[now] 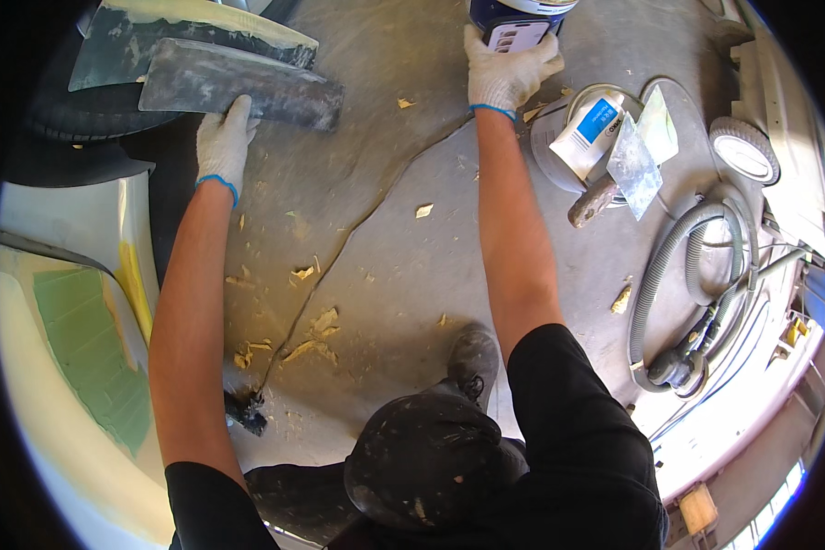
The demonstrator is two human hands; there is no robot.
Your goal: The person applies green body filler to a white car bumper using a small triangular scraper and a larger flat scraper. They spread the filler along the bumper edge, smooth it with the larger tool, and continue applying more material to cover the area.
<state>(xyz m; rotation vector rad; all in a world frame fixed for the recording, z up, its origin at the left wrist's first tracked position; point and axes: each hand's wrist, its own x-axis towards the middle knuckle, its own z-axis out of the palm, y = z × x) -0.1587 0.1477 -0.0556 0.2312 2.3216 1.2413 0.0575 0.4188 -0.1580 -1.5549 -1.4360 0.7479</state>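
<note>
A: "Worker's gloved left hand [225, 142], its fingers closed at nr edge of a dark flat blade [247, 84], which juts out both sides of them. Right hand [507, 78]?"

B: "Gloved too, fingers part-spread agst a dark blue tub [493, 11] just ahead of them. Can't tell if they grip it, or hold the black-edged panel [515, 37] there."

A: "Nearby?"

B: "Dark board w/ cream edge [119, 46] just beyond L fingers, partly behind blade. White-and-blue packet [587, 137] and pale metal sheets [637, 170] nr R fingers, to their R. Grey hose [655, 284] farther R. Thin cord [357, 225] on floor [385, 284] btwn both sets of fingers, running back twd wearer."
</note>
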